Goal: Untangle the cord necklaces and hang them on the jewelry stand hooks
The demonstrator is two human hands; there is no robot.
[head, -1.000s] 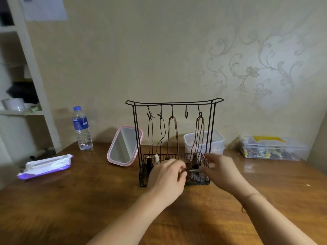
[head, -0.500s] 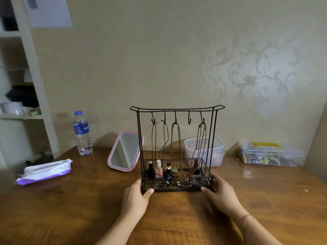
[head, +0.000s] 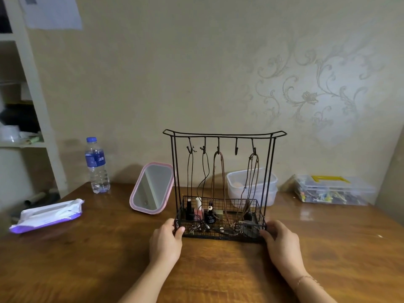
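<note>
Left hand (head: 167, 239) and right hand (head: 282, 241) apparently grip jewelry stand (head: 223, 234) basket's corners.

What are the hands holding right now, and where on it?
Both grip the jewelry stand by its basket's front corners: left hand at one, right hand at the other.

Beige wall (head: 175, 73) with a pale floral scroll pattern (head: 310, 99) at right — lighting dim and even. A paper sheet (head: 52, 12) is fixed to the wall at upper left. White shelf unit (head: 28, 68) stands at far left, its shelves holding dark and white items too blurred to identify. Brown wooden table (head: 109, 259) spans the foreground, glossy — faint reflections near its right side.
</note>
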